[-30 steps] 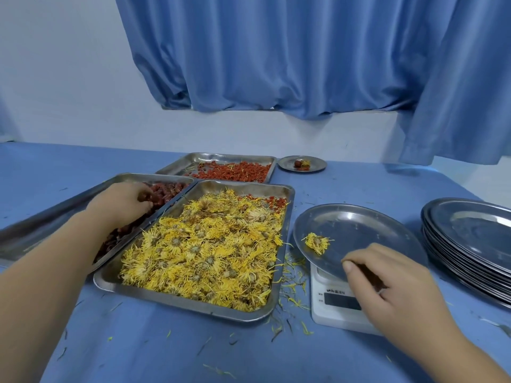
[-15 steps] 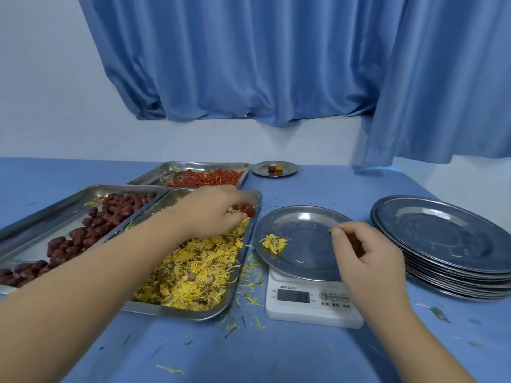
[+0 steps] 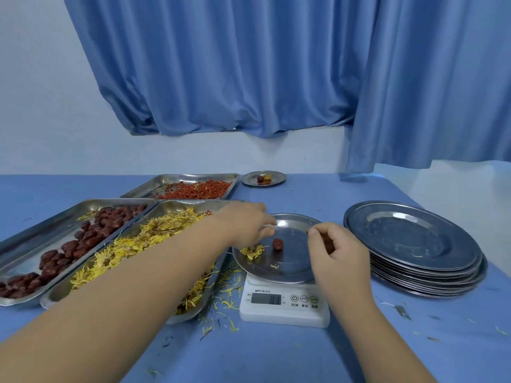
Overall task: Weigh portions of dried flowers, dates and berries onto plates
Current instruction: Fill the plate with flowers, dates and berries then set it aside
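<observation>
One date [image 3: 277, 244] lies near the middle of the plate [image 3: 290, 272] on the scale [image 3: 284, 305], its length running roughly away from you, with a small tuft of flowers [image 3: 252, 251] just to its left. Your left hand [image 3: 246, 223] hovers over the plate's far-left rim, fingers loose and slightly spread, holding nothing I can see. The date sits just below and right of those fingertips. Your right hand [image 3: 338, 254] curls at the right rim; whether it pinches the rim I cannot tell. Berries [image 3: 199, 190] seem the missing portion, and their tray [image 3: 166, 179] lies far-left — your left hand is nearer.
</observation>
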A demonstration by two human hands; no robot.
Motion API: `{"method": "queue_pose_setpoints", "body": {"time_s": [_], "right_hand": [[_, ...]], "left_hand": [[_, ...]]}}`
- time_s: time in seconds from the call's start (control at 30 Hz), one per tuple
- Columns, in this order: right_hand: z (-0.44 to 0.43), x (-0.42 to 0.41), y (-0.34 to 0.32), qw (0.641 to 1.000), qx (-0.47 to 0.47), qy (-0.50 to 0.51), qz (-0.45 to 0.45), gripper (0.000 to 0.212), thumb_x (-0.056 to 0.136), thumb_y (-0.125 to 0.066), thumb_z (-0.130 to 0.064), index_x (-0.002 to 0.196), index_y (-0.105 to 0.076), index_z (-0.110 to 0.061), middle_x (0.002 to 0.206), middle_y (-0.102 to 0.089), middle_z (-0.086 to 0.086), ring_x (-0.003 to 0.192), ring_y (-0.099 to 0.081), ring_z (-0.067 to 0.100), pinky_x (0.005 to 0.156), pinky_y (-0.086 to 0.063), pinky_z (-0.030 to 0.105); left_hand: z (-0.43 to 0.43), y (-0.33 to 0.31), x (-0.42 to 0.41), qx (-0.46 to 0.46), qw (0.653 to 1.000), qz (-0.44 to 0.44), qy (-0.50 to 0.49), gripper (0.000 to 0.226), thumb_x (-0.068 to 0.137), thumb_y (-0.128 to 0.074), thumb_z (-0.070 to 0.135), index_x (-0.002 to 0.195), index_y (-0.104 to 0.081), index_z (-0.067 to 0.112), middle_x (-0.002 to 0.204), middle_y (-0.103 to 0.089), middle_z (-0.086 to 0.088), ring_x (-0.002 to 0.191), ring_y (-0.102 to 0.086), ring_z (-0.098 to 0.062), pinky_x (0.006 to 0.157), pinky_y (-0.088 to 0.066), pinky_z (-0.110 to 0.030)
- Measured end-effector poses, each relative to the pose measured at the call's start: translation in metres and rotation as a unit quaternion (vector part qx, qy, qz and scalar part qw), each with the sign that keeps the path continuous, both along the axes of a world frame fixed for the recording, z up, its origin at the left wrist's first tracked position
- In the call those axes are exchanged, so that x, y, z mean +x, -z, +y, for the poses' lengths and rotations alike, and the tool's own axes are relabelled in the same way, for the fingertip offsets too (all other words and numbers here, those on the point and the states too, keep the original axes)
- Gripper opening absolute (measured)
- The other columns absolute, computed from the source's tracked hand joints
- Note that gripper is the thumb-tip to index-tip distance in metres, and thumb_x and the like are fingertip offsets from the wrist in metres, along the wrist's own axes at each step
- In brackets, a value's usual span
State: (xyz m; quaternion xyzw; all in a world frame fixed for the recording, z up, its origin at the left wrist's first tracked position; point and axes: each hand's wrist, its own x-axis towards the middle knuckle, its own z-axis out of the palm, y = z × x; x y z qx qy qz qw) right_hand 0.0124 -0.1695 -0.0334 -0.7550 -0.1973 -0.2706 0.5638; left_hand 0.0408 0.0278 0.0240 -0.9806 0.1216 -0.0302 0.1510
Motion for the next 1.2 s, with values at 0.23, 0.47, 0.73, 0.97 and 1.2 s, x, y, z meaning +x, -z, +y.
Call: {"method": "queue_pose_setpoints", "body": {"time_s": [0.23,0.47,0.73,0.97,1.2], "right_hand": [[0.003,0.002,-0.006,0.998,-0.046,-0.004,-0.041,0.014,0.088,-0.056,-0.019,0.074,-0.061,-0.021,0.071,-0.057,-0.010,0.074,-0.053,0.006,0.064,-0.045,0.026],[0.030,0.047,-0.063,0.952,-0.267,-0.140,0.052,0.015,0.087,-0.056,-0.036,0.077,-0.062,-0.027,0.075,-0.061,-0.010,0.073,-0.055,0.006,0.065,-0.046,0.027],[0.057,0.097,-0.086,0.918,-0.343,-0.161,0.113,0.022,0.086,-0.056,-0.044,0.072,-0.062,-0.029,0.074,-0.063,-0.008,0.066,-0.057,0.007,0.063,-0.049,0.030],[0.077,0.113,-0.076,0.906,-0.376,-0.165,0.106,0.023,0.086,-0.056,-0.047,0.075,-0.063,-0.028,0.073,-0.061,-0.008,0.067,-0.058,0.008,0.065,-0.051,0.031],[0.073,0.129,-0.067,0.917,-0.358,-0.142,0.102,0.022,0.084,-0.055,-0.048,0.075,-0.063,-0.030,0.067,-0.060,-0.013,0.062,-0.054,0.001,0.058,-0.042,0.023]], "left_hand": [[0.041,-0.017,-0.008,-0.016,0.997,-0.006,-0.070,0.040,0.099,-0.042,0.041,0.138,-0.048,0.033,0.135,-0.048,0.002,0.118,-0.052,-0.021,0.093,-0.047,-0.041],[0.106,-0.030,0.000,-0.175,0.971,-0.033,-0.160,0.027,0.096,-0.048,0.036,0.118,-0.063,0.032,0.114,-0.064,0.006,0.101,-0.060,-0.014,0.089,-0.050,-0.037],[0.173,-0.009,0.028,-0.359,0.889,-0.117,-0.258,0.018,0.097,-0.050,0.027,0.108,-0.064,0.027,0.097,-0.067,0.007,0.074,-0.059,-0.006,0.061,-0.044,-0.025],[0.220,-0.007,0.077,-0.334,0.886,-0.119,-0.299,0.021,0.098,-0.049,0.023,0.112,-0.065,0.019,0.108,-0.063,0.003,0.077,-0.057,-0.006,0.056,-0.043,-0.013],[0.223,0.006,0.144,-0.282,0.910,-0.025,-0.303,0.032,0.100,-0.042,0.021,0.125,-0.062,0.017,0.134,-0.058,-0.005,0.118,-0.054,-0.023,0.102,-0.043,-0.038]]}}
